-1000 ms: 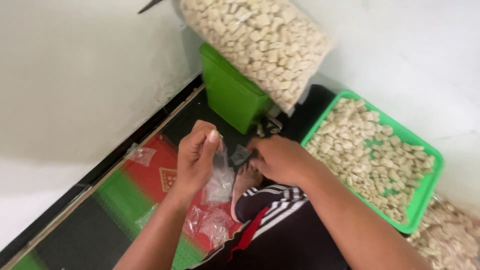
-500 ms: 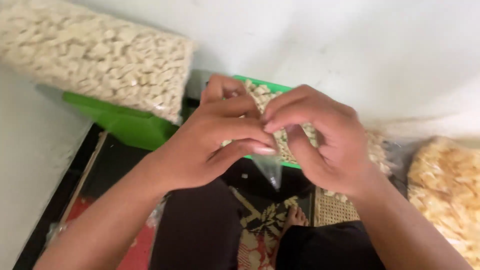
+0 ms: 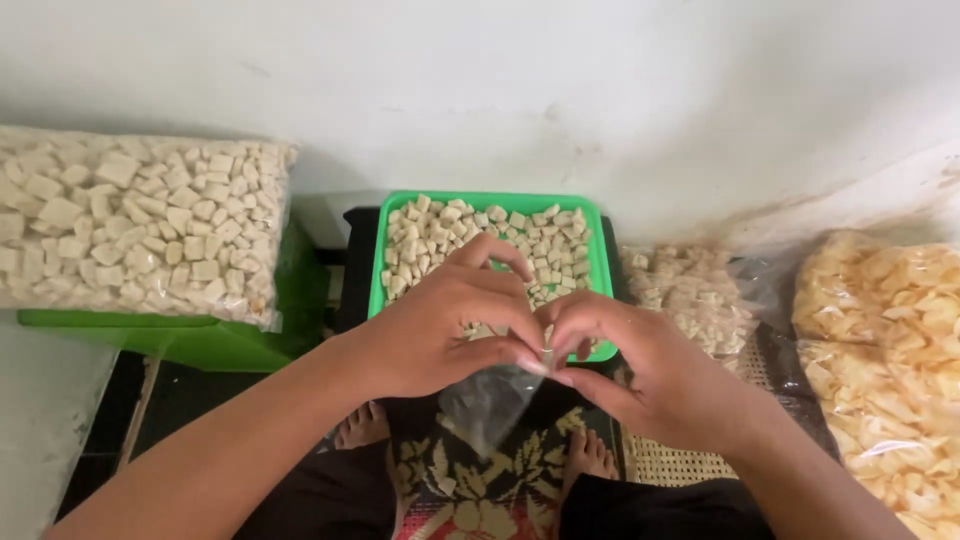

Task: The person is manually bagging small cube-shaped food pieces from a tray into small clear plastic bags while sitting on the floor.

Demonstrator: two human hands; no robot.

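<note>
White wall behind; both hands (image 3: 545, 355) pinched on small clear bag (image 3: 487, 405) (mouth up, long axis vertical).

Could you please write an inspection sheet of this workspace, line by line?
Surface: patterned mat on the floor, bare feet resting on it.
Job's things: small clear plastic bag, pinched at its top by both hands; green tray of pale cubes behind.
Clutter: large bag of cubes on a green box; bag of yellow chips; smaller bag of pieces.
Grippers: left hand and right hand, fingertips meeting.
Cables: nothing seen.
Surroundings: white wall.
</note>
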